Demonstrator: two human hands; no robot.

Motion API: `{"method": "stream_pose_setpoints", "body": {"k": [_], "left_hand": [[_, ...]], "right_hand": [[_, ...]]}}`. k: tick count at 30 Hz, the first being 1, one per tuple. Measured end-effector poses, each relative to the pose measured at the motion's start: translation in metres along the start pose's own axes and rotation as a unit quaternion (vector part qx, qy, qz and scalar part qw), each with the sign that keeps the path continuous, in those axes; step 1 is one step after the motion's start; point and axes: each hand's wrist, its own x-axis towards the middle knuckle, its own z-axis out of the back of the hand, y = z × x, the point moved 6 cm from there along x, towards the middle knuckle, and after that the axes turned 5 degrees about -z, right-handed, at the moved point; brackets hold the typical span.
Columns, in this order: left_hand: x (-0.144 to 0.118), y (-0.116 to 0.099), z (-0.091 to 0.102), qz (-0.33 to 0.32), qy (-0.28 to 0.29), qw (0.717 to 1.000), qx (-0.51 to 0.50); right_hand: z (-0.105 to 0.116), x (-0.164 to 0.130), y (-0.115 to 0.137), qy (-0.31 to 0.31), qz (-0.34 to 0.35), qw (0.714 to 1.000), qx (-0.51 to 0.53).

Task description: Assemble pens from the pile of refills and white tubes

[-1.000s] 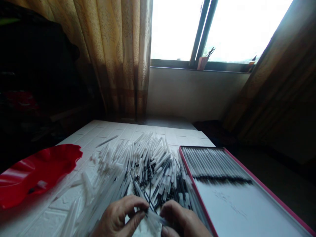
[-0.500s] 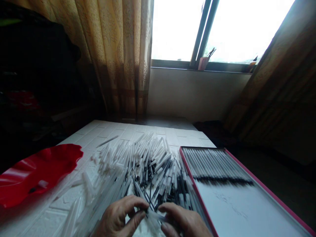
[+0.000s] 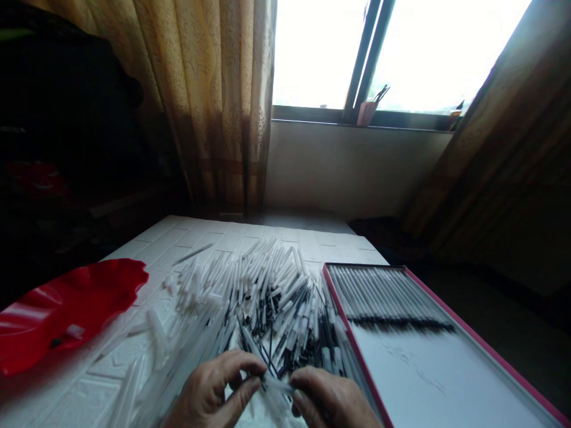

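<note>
Pen tube (image 3: pixel 277 387), blurred, pinched between both hands (image 3: pixel 267 397).

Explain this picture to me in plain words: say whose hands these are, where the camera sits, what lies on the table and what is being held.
There is no machine here: a person wears a camera on the head, looking forward and down. At the bottom edge are the left hand and right hand, together pinching a clear pen tube between fingertips. Beyond them, a pile of pen parts, white and clear tubes with black refills, covers the white table. Left lies a red dish; right, a pink-edged tray holds a neat row of refills at its far end. A window and curtains stand behind.
</note>
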Motion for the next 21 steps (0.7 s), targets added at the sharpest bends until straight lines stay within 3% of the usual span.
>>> {"method": "stream_pose_setpoints", "body": {"k": [6,16,21], "left_hand": [[0.0033,-0.0018,0.0009,-0.011,-0.010,1.000,-0.004],[0.0030,-0.0034,0.0030,-0.004,-0.015,1.000,-0.010],[0.0029,-0.0025,0.0028,-0.007,-0.019,1.000,-0.012]], "right_hand": [[0.0006,-0.0003,-0.0044,0.016,-0.086,0.996,0.023],[0.0019,0.0002,0.0020,-0.008,0.012,1.000,0.011],[0.0007,0.0007,-0.0039,0.014,-0.074,0.997,0.020]]}}
